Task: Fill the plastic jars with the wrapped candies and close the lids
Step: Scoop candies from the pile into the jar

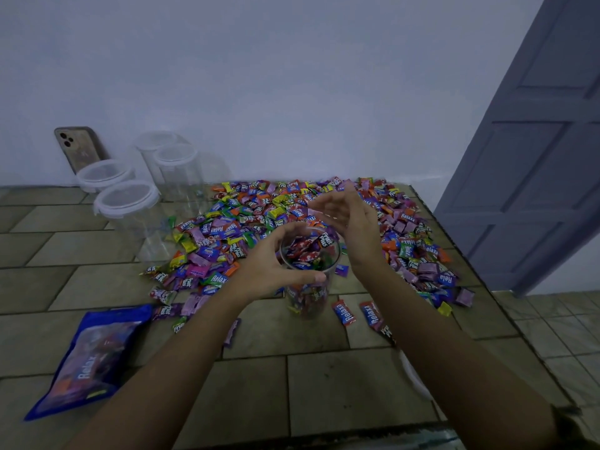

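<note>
Jar: clear plastic, upright and lidless, standing mid-table just in front of the heap; I see it packed almost to the rim with red, purple and green wrappers.
Left hand: thumb and fingers curl round the jar's rim, gripping it.
Right hand: hovers just above the jar's mouth, fingers loosely spread, palm facing left; I see nothing pinched.
Candies: a wide, bright heap behind the jar, with strays beside its base.
Other jars: four, clear, white-lidded, at the back left near the wall.
Bag: blue, lying flat at near left.
</note>
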